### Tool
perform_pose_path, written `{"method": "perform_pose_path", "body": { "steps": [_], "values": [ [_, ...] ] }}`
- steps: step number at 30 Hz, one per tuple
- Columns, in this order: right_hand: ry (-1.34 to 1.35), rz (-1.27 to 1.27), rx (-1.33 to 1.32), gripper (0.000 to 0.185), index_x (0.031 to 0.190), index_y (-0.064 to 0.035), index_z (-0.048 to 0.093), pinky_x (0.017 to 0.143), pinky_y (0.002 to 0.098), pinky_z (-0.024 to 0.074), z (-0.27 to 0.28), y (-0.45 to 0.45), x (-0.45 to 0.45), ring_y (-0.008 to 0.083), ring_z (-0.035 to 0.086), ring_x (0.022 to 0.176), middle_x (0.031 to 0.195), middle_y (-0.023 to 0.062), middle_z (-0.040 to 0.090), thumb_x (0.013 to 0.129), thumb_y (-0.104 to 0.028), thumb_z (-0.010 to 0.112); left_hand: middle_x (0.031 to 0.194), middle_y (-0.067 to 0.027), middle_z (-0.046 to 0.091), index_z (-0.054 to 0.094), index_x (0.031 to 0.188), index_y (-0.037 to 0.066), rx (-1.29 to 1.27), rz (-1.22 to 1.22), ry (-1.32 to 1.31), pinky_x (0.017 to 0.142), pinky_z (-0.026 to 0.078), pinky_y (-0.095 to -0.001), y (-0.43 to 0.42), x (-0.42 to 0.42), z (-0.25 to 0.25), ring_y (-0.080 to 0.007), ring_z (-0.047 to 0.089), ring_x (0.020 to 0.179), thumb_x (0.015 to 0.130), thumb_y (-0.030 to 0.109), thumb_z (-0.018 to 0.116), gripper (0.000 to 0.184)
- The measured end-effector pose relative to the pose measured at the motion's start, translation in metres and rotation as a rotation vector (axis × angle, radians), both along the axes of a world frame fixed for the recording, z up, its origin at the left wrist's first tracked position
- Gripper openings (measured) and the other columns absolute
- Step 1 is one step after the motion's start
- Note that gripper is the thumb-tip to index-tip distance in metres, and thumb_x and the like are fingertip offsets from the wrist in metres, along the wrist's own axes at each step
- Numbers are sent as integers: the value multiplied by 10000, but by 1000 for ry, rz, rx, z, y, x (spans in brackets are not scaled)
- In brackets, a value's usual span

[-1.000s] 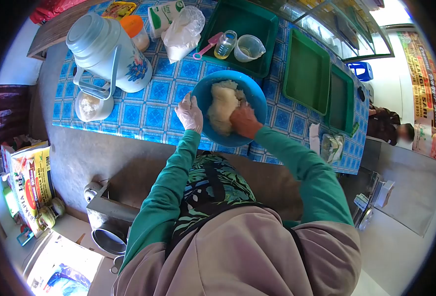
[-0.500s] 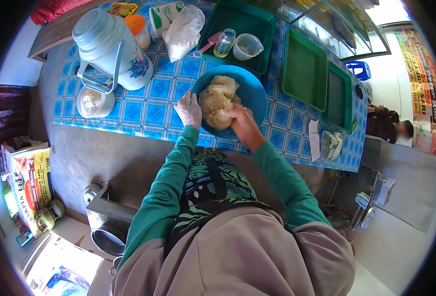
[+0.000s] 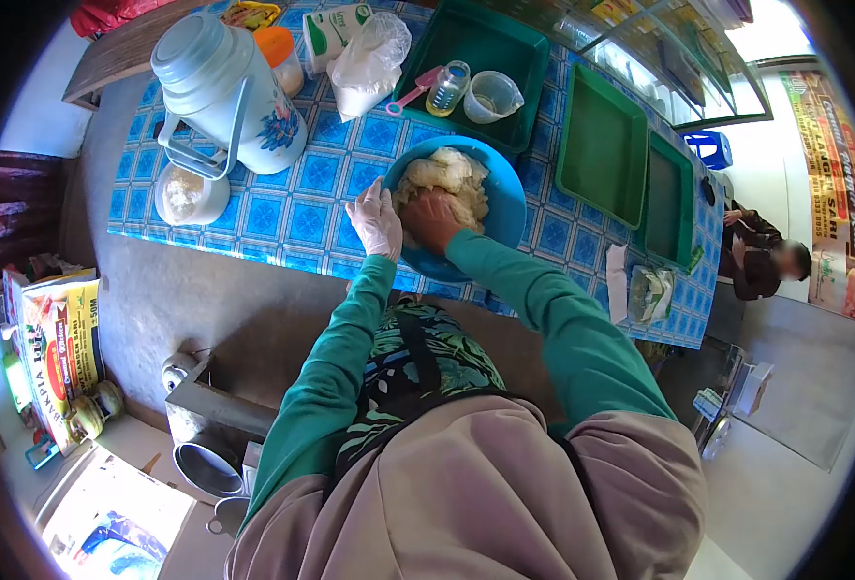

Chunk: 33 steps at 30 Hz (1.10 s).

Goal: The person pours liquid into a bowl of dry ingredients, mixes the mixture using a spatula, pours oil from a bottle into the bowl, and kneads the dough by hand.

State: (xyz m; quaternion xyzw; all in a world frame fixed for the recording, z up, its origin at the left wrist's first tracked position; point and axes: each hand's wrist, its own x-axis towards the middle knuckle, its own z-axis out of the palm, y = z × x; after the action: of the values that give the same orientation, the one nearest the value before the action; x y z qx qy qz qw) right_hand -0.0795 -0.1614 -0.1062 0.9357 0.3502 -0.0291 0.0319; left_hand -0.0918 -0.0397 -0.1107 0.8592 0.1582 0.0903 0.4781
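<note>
A blue bowl (image 3: 511,208) stands near the front edge of the table, with a pale, lumpy mass of dough (image 3: 447,172) inside. My left hand (image 3: 375,220), in a thin whitish glove, is at the bowl's left rim, its fingers wrapped over the edge. Inside the bowl, my right hand (image 3: 430,219) presses into the lower left part of the dough; its fingertips are sunk in the dough and hidden.
On the blue checked tablecloth (image 3: 263,215) are a large flask (image 3: 253,116), a white tub (image 3: 191,198), a plastic bag (image 3: 365,72), a measuring jug (image 3: 491,97) and green trays (image 3: 602,145). A person (image 3: 756,253) is at the far right.
My right hand has moved left from the bowl's right side, now pushing into the dough. The dough has changed shape and shifted. My left hand stays at the rim.
</note>
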Motion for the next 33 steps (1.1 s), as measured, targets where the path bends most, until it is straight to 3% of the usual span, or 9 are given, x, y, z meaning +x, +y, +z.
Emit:
{"method": "perform_pose_path", "body": {
  "steps": [4,8,10,14,16,24,26,29,33],
  "values": [
    [212,-230,480,294,1007,-71,690,667,434,511,10,-20,2,320,660,756,831,151,669,740,-189,659,1087,-129,644,645,1173,105,25,42,0,1103,202,-513,-1,1,3,-289,565,1066,919,168,561,274],
    [584,-604,777,381,1051,-101,675,705,412,515,88,-71,-17,336,653,843,851,128,668,688,-212,707,1064,-135,645,638,1182,101,0,20,11,1104,188,-530,1,-4,-3,-283,571,1052,927,178,554,279],
    [158,-531,835,399,987,-25,637,740,423,504,78,-92,-14,339,649,900,965,168,675,660,-240,713,1033,-128,642,635,1177,88,32,14,-17,1100,208,-529,-4,-6,1,-282,573,1030,907,137,588,278],
    [126,-641,484,364,1048,-135,683,830,493,445,54,-58,12,302,623,980,936,80,685,726,-303,676,1014,-125,640,643,1158,78,89,-2,-146,1097,243,-498,-11,-6,3,-292,571,1025,889,92,606,272],
    [159,-631,58,323,988,-148,699,841,569,386,28,-27,29,295,610,997,953,72,691,725,-333,667,1041,-139,650,640,1172,63,108,-1,-192,954,393,-427,-10,-5,-1,-301,567,974,883,124,608,297],
    [97,-583,185,184,851,-117,712,824,534,409,-9,-19,37,292,645,834,894,74,698,710,-228,673,1031,-152,652,636,1161,51,64,74,-7,1039,313,-457,-14,-1,9,-300,583,988,904,109,547,279],
    [-49,-319,903,214,831,-76,690,780,466,464,-16,-37,30,300,639,794,901,97,695,688,-233,710,1036,-154,655,635,1166,55,16,74,95,1028,318,-456,-11,2,7,-294,586,986,909,121,538,283],
    [220,-440,650,307,927,-47,669,778,430,487,69,-70,-7,325,624,799,924,130,682,670,-202,735,1041,-142,657,629,1187,73,-109,73,78,1037,304,-455,-8,3,-6,-286,584,997,901,117,553,299],
    [145,-338,261,463,1169,-67,587,869,486,438,58,-105,-57,385,546,1035,1104,207,598,719,-118,683,1022,-138,663,637,1181,77,32,50,24,995,338,-441,-9,3,-2,-283,571,1006,884,116,581,304]
  ]
}}
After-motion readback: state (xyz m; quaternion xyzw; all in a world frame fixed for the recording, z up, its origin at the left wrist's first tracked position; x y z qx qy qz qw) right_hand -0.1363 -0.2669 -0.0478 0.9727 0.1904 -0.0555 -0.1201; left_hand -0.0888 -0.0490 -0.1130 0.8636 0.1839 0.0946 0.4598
